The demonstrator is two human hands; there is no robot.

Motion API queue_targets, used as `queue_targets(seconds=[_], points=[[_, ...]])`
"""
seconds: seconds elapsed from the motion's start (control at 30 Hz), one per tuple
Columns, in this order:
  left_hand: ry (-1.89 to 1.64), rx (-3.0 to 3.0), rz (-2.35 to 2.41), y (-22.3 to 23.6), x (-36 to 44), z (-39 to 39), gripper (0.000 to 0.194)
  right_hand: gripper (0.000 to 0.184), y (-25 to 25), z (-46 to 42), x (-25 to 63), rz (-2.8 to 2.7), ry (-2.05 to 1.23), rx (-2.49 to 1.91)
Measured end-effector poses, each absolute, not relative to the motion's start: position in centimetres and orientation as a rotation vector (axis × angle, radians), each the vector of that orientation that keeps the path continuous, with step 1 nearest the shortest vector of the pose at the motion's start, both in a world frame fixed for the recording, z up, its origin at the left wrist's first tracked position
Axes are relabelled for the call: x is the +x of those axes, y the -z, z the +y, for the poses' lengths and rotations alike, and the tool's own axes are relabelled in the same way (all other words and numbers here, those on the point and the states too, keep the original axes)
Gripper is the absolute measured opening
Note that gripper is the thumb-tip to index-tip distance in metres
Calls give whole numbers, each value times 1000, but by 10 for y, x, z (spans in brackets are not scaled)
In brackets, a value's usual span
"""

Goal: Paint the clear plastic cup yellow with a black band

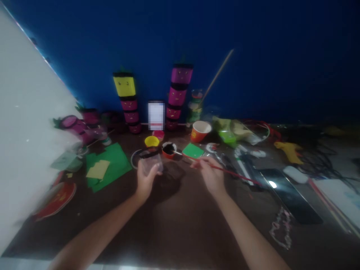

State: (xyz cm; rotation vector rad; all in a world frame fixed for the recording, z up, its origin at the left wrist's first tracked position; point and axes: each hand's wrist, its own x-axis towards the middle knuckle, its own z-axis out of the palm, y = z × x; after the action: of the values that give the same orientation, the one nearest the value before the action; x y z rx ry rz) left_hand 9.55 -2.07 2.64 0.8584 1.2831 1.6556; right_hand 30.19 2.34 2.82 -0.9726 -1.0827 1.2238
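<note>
Table (pixel 180 228) before the wall (pixel 267 56)

The left hand (pixel 146 178) holds a cup (pixel 150 161) just left of the pot (pixel 168 155); the right hand (pixel 211 176) holds a brush (pixel 236 174), its tip at the pot's mouth. Behind stand two towers (pixel 177 96), a screen (pixel 156 114) between them. Paper (pixel 118 159) lies further left, a scrap (pixel 98 170) on it. To the right lies a phone (pixel 291 195), a glue gun (pixel 291 152) behind it, a bracelet (pixel 287 225) left of its near end.

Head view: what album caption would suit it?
Left hand holds a dark-rimmed clear cup; right hand holds a red-handled brush, its tip at a small red cup, dark inside.
</note>
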Motion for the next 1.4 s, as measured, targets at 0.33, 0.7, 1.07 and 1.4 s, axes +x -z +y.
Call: queue_targets(seconds=[0.33, 0.7, 1.07, 1.4], points=[[-1720, 799, 1207, -19, 93, -18, 43, 19, -28, 26, 298, -1042, -1180, -1018], [-1691, 827, 1304, -14, 91, -17, 39, 21, -51, 42, 283, -1229, -1146, -1124], [-1692, 893, 1303, -18, 94, -19, 45, 25, -39, 54, 272, -1307, -1116, -1126], [-1696, 890, 1346, -26, 96, -19, 45, 20, -40, 47, 279, -1182, -1171, -1048]])
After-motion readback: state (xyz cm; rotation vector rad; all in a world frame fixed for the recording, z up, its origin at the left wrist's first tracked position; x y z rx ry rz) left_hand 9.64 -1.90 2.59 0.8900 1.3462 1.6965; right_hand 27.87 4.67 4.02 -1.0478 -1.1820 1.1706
